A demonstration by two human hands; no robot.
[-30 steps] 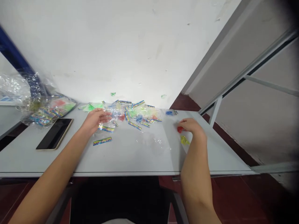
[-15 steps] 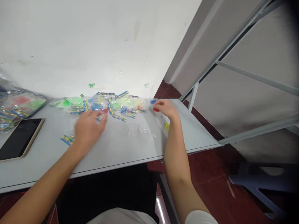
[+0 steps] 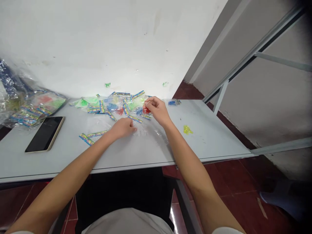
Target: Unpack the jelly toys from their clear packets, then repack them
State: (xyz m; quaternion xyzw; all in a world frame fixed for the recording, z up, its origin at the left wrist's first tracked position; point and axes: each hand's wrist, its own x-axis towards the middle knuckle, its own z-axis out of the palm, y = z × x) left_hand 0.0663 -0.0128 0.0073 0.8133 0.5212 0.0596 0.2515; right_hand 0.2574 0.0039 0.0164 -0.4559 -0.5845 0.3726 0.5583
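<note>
My right hand [image 3: 156, 110] is closed in a pinch around a small red toy [image 3: 146, 110], held just above the pile of small clear packets [image 3: 122, 105] with coloured header strips. My left hand [image 3: 123, 127] rests on the table with fingers curled, pinching the edge of an empty clear plastic bag [image 3: 148, 132] that lies flat between my hands. A small yellow toy [image 3: 187, 130] lies alone on the table to the right of my right forearm. A blue toy [image 3: 173, 102] sits near the wall.
A black phone [image 3: 45, 133] lies at the left on the grey table [image 3: 219, 143]. A big plastic bag of packets [image 3: 31, 107] sits at far left. Two loose header strips [image 3: 91, 136] lie near my left wrist. A white wall [image 3: 97, 48] stands behind; metal frame [image 3: 243, 68] at right.
My right hand carried the red toy leftward from the table's right side to the pile. My left hand left the pile and came down on the clear bag. The camera view shifted.
</note>
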